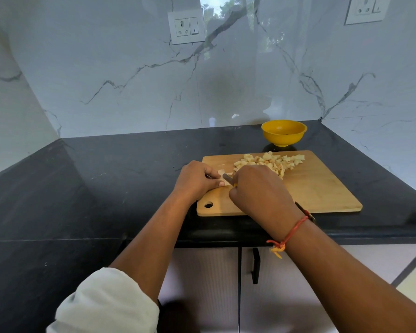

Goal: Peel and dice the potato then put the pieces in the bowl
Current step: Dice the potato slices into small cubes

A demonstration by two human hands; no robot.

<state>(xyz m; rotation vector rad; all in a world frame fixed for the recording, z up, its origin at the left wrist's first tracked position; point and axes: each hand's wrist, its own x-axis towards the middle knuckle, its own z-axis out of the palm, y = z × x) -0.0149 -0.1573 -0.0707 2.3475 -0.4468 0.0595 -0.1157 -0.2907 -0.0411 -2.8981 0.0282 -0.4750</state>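
In the middle of the frame, the left hand (196,180) pinched a potato piece (221,173) on the board (322,188). The right hand (257,188) gripped the knife (228,179). The piece looked small, hard and slippery, best held by its sides.

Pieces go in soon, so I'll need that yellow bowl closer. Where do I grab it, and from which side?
Probably pinch the yellow bowl at its near rim, reaching over the cutting board: it stands upright, open mouth up, sides tapering to a small foot, backsplash close behind.
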